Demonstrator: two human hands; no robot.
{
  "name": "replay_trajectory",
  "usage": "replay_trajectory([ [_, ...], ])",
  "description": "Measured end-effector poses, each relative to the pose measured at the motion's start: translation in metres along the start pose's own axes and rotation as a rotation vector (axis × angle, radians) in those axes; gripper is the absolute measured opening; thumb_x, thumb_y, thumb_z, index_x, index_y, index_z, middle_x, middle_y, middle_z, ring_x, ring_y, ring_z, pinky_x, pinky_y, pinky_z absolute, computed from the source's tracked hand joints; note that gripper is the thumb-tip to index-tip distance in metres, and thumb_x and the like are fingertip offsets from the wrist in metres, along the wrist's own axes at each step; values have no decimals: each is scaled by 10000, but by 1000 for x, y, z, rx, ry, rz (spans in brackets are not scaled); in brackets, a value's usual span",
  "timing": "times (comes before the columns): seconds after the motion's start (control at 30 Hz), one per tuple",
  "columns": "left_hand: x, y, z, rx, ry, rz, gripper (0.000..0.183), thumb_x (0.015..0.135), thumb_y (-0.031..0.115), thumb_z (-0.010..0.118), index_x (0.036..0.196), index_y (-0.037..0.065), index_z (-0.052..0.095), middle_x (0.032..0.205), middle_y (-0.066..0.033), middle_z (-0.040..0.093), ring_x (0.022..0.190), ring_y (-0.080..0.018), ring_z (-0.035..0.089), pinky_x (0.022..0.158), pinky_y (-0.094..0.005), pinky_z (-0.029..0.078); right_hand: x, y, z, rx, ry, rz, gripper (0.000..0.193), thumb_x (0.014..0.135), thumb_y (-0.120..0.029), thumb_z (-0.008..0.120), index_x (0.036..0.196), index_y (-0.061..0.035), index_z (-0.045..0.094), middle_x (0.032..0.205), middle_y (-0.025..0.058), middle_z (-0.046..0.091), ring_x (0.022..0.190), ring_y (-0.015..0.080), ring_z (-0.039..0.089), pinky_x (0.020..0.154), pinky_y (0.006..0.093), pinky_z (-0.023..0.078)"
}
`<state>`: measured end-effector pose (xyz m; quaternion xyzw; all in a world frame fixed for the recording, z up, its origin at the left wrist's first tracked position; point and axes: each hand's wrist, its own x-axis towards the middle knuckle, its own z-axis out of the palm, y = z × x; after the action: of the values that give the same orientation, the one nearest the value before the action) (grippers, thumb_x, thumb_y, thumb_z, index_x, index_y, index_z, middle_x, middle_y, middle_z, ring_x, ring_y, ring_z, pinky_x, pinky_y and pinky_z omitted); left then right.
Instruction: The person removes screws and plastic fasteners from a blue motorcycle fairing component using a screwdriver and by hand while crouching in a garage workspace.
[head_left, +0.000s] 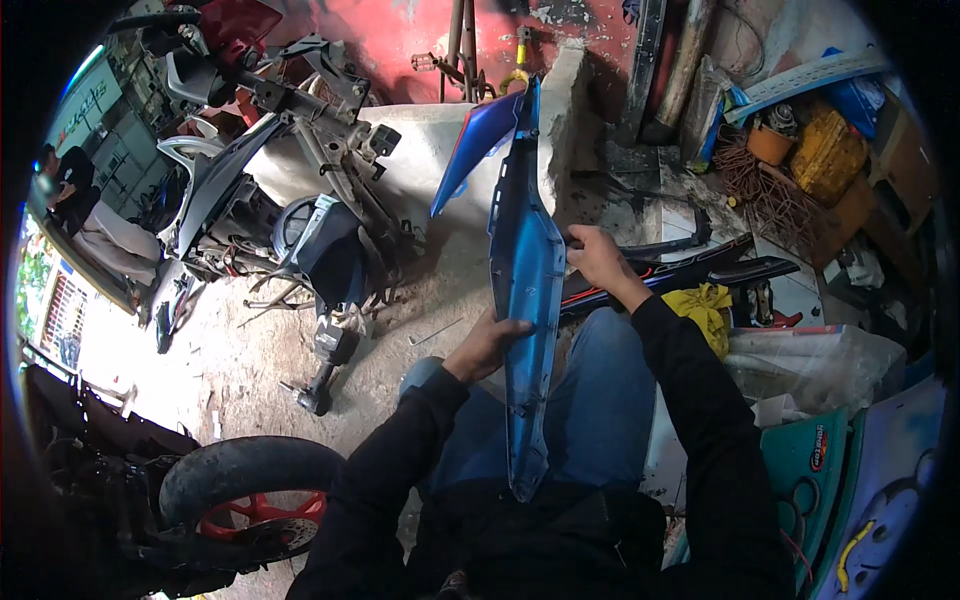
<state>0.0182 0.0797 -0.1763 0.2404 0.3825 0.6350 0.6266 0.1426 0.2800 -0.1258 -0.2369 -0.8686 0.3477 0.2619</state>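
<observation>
Both hands grip the long blue fairing panel [527, 270], left hand [487, 345] mid-frame, right hand [598, 262] at its edge; twisting could probably crack its thin plastic.

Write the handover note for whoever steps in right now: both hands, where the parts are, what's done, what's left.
Left hand: gripping the left edge of the blue fairing panel at mid-length.
Right hand: gripping its right edge, higher up.
Panel: off the bike, held upright over the lap, lower tip near the waist.
Stripped motorcycle: on the floor ahead-left, bodywork off.
Black fairing piece: lying to the right.
Done: panel removed.
Left: cannot tell from this view.
</observation>
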Motion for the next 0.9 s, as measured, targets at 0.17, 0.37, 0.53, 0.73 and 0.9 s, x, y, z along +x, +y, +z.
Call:
replay_trajectory([
  [0.17, 31, 22, 12, 93, 81, 158, 593, 764, -18, 594, 1306, -5, 353, 1097, -122, 564, 899, -217, 603, 781, -337, 520, 0, 6, -10, 74, 32, 53, 195, 778, -111, 642, 897, 44, 640, 823, 190, 669, 756, 240, 671, 686, 323, 500],
  [0.37, 76, 43, 0, 392, 221, 278, 620, 734, -76, 538, 1306, 33, 326, 1004, -110, 565, 810, -191, 597, 731, -310, 518, -8, -25, -5, 14, -163, -55, 170, 802, -110, 651, 892, 32, 622, 788, 101, 654, 757, 130, 603, 689, 277, 477],
  [0.53, 54, 35, 25, -98, 10, 202, 538, 735, 117, 538, 1231, -61, 429, 997, -164, 598, 822, -242, 651, 735, -359, 580, -25, -21, -27, 273, -261, 85, 110, 827, -79, 625, 900, 2, 638, 988, 88, 653, 836, 115, 598, 722, 256, 477],
  [0.73, 66, 43, 38, -168, -32, 146, 477, 717, 136, 508, 1136, -93, 511, 935, -183, 635, 729, -255, 661, 682, -353, 584, -42, -40, -46, 307, -180, -29, 189, 799, -116, 680, 938, 8, 652, 1061, 135, 667, 978, 168, 626, 792, 285, 488],
  [0.9, 78, 74, 56, -177, -127, 65, 455, 741, 189, 513, 1107, -80, 541, 902, -173, 641, 728, -246, 661, 678, -347, 576, -56, -75, -60, 148, -63, -131, 185, 794, -105, 680, 946, -3, 657, 1127, 104, 645, 780, 93, 560, 661, 227, 450],
])
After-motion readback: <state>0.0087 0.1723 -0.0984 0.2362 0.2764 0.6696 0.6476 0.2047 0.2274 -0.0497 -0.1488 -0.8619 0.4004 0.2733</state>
